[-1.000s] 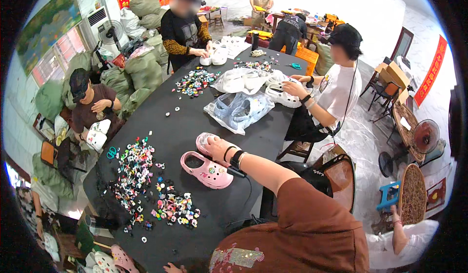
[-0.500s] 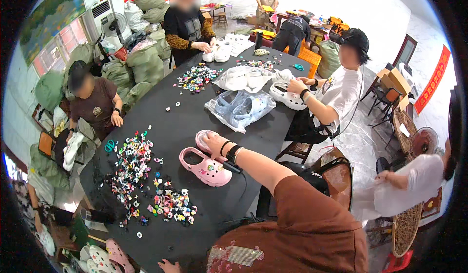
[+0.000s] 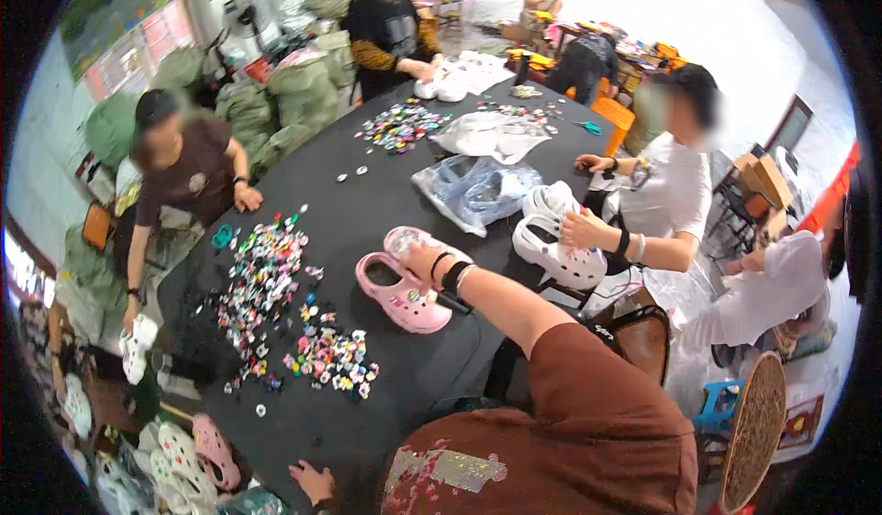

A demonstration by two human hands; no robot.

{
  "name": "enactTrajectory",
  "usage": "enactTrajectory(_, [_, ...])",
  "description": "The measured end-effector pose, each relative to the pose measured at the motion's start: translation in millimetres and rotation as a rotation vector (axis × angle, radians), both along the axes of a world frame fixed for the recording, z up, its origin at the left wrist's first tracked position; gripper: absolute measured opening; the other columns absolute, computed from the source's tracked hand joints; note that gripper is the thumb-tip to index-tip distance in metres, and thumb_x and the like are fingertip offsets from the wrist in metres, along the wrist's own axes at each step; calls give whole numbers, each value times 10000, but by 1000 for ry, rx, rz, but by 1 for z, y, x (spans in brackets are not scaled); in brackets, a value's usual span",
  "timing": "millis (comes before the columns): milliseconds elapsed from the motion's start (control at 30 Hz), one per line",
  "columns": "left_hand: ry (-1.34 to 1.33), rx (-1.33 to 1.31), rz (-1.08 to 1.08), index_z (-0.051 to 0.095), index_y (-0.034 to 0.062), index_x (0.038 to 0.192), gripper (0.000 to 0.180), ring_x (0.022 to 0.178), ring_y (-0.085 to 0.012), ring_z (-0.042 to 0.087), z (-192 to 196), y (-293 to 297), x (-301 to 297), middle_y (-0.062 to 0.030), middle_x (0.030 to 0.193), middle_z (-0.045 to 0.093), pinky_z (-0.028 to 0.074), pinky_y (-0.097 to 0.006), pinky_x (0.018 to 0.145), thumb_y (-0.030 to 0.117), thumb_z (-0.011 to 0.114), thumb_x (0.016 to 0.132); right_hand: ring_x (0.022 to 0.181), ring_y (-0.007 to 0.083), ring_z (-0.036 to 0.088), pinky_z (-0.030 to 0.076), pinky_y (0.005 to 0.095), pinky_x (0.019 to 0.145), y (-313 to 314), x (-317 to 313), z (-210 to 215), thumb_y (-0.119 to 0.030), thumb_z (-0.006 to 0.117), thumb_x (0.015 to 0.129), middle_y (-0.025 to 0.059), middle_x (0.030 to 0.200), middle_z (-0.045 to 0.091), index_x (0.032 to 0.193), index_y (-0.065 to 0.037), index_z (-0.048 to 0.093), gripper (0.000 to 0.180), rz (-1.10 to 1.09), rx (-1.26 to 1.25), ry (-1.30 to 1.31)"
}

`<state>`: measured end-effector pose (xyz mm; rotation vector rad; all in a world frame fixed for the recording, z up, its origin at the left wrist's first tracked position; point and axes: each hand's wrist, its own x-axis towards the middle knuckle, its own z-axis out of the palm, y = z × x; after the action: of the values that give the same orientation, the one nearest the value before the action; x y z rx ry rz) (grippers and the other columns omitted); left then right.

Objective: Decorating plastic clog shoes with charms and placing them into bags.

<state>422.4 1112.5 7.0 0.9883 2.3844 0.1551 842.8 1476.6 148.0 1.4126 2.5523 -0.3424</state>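
My right hand [image 3: 424, 262] reaches over the table and rests on a pink clog [image 3: 398, 236], its fingers curled into the opening around something whitish that I cannot make out. Right beside it, on the near side, lies a second pink clog [image 3: 413, 311] with colourful charms on its toe. A dark stick-like thing [image 3: 454, 304] with a thin cable lies partly hidden by my wrist and the clogs. My left hand [image 3: 313, 482] lies at the table's near edge, fingers spread, holding nothing.
Heaps of small colourful shoe charms [image 3: 266, 276] cover the table's left side, with green scissors [image 3: 221, 236] beside them. Ahead lies a clear bag [image 3: 478, 193]. A co-worker on the right holds white clogs [image 3: 559, 249]; another on the left holds a white clog [image 3: 138, 348].
My view has shifted, and my right hand stays on the pink clog. The left co-worker has lowered a white clog beside the table. The right co-worker has taken one hand off the white clogs.
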Motion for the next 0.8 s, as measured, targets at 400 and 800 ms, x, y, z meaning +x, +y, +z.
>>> enactTrajectory(400, [167,-158,-175,259,-104,1379,824,1344,-499,162,-15,-17,-2,-379,1435,119,226,-455,1112,294,649,771,1198,401,426,443,516,925,-14,-31,-9,-375,872,502,207,1260,437,1248,-215,531,836,14,20,-7])
enactTrajectory(800, [150,-55,-214,326,-97,1350,768,1325,-514,192,-5,-18,-5,-401,1406,165,242,-457,1103,249,672,759,1026,355,556,481,446,849,-9,-40,-16,-301,862,494,161,1074,559,1057,-178,665,610,188,78,-35])
